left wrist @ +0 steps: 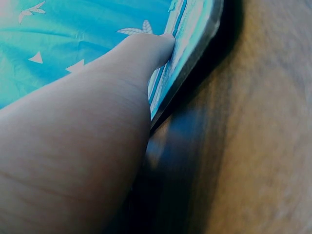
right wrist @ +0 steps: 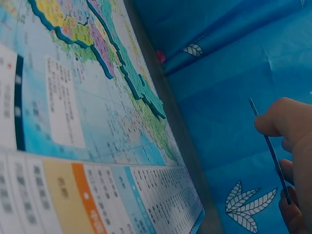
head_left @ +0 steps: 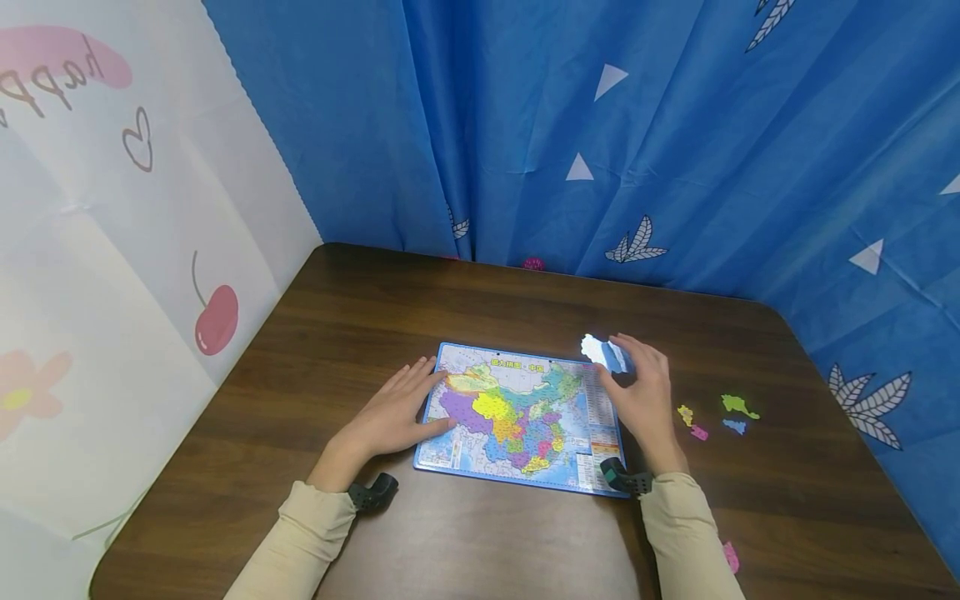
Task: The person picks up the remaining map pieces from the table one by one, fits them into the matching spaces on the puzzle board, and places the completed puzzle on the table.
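Note:
A map puzzle board (head_left: 480,461) printed with colourful provinces lies on the table, its blue rim towards me. My left hand (head_left: 393,412) rests on the board's left side, fingers stretched out and the thumb over the map. Above the board's upper right corner, my right hand (head_left: 643,400) pinches a thin puzzle piece (head_left: 600,352) between thumb and fingers. Glare whitens much of its face. In the right wrist view the piece (right wrist: 271,148) appears edge-on, apart from the board (right wrist: 105,131). The left wrist view shows the left thumb (left wrist: 158,46) at the board's edge.
Right of the board lie several loose pieces: a yellow one (head_left: 686,415), a green one (head_left: 738,405), a blue one (head_left: 736,426) and pink ones, one (head_left: 731,557) beside the right sleeve. A blue curtain (head_left: 525,125) hangs behind the brown table (head_left: 360,292).

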`<state>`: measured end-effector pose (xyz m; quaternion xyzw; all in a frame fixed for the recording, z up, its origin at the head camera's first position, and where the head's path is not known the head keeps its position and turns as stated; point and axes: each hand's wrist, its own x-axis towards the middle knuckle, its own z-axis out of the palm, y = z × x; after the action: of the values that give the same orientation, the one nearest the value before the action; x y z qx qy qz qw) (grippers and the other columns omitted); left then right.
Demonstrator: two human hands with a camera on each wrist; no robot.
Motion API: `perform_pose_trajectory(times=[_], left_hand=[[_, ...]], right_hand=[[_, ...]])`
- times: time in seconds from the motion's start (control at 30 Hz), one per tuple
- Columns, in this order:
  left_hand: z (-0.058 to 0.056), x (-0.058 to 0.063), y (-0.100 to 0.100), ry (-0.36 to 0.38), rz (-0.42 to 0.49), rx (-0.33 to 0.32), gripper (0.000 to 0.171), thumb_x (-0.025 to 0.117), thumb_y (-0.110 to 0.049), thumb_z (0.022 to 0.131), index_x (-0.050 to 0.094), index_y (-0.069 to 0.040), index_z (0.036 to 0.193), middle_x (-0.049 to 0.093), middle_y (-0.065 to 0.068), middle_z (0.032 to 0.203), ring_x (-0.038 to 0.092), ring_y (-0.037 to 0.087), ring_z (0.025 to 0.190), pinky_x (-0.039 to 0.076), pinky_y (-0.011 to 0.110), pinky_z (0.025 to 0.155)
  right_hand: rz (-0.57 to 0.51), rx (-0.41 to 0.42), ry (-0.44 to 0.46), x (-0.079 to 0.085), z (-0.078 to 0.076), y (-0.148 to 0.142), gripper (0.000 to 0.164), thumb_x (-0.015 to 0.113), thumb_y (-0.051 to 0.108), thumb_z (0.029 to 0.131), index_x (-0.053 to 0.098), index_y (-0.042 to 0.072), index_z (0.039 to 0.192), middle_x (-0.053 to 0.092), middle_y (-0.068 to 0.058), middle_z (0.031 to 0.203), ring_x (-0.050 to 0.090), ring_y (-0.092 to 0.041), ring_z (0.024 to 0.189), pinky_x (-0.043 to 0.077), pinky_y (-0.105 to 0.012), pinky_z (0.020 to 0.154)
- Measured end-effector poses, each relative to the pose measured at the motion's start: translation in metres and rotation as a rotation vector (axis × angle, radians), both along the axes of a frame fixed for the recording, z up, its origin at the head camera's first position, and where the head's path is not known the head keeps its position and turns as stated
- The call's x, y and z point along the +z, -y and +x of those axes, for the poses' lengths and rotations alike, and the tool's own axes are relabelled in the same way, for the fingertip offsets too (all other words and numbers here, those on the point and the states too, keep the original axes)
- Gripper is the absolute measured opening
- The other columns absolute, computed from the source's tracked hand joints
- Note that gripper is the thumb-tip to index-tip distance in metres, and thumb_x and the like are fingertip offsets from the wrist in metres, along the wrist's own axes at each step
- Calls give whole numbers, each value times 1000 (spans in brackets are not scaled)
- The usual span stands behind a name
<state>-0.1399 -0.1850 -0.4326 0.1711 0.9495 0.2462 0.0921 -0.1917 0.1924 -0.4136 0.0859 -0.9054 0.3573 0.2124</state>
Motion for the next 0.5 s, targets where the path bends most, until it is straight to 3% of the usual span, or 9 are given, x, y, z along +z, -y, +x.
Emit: perform_pose_trajectory(times=[0.5], left_hand=[[0, 0, 0, -1, 8, -3, 88, 63, -62, 93, 38, -11, 160, 22, 14, 171, 14, 31, 160, 14, 50, 130]], right_hand=[[5, 89, -31, 3, -6, 15, 53, 83, 12, 87, 64, 4, 135, 60, -17, 143, 45, -39, 133, 39, -65, 107]])
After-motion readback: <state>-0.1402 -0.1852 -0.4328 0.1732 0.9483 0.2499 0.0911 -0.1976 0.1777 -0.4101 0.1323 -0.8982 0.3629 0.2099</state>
